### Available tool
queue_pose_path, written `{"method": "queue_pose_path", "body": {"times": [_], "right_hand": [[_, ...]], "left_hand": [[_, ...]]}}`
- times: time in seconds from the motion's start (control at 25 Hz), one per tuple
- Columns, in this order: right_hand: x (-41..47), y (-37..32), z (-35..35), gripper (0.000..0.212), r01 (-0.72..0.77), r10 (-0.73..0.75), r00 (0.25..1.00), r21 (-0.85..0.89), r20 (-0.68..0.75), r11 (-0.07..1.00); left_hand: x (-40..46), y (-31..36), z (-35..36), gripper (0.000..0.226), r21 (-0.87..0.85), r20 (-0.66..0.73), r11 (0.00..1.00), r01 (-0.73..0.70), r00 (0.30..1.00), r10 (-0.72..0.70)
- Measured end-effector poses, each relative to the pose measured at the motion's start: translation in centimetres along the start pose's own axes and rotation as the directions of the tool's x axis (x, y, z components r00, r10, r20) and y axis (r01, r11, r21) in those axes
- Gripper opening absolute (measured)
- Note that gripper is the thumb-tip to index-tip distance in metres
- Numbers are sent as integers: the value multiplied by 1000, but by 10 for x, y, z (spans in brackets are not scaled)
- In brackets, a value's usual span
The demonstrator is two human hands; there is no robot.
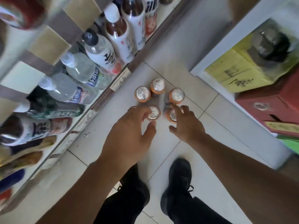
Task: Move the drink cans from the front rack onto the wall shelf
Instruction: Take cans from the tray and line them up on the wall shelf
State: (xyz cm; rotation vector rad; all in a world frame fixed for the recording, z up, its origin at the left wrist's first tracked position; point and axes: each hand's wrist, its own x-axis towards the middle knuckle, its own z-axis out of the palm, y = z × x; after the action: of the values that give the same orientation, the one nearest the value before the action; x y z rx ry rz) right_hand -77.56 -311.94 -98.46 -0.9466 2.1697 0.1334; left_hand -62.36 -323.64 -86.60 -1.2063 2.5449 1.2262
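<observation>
Five orange cans [158, 86] with silver tops stand upright on tiles [113, 151]

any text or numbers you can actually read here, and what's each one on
"4.5": handwritten on the price tag on the shelf edge, a likely reading.
Bottle labels on the left shelf: print visible, too blurred to read.
Yellow carton: dark handwritten marks, not legible.
Orange cans on the floor: only silver tops show, no text.
</observation>
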Motion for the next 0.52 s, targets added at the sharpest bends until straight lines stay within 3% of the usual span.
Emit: {"method": "queue_pose_path", "body": {"times": [0.24, 0.52], "right_hand": [[34, 8, 35, 75, 25, -28, 996, -26, -82, 999], [-47, 15, -30, 68, 29, 13, 983, 224, -183, 974]], "left_hand": [[29, -21, 21, 20, 65, 30, 998, -8, 1000, 6], [-1, 23, -22, 20, 43, 52, 999, -26, 998, 24]]}}
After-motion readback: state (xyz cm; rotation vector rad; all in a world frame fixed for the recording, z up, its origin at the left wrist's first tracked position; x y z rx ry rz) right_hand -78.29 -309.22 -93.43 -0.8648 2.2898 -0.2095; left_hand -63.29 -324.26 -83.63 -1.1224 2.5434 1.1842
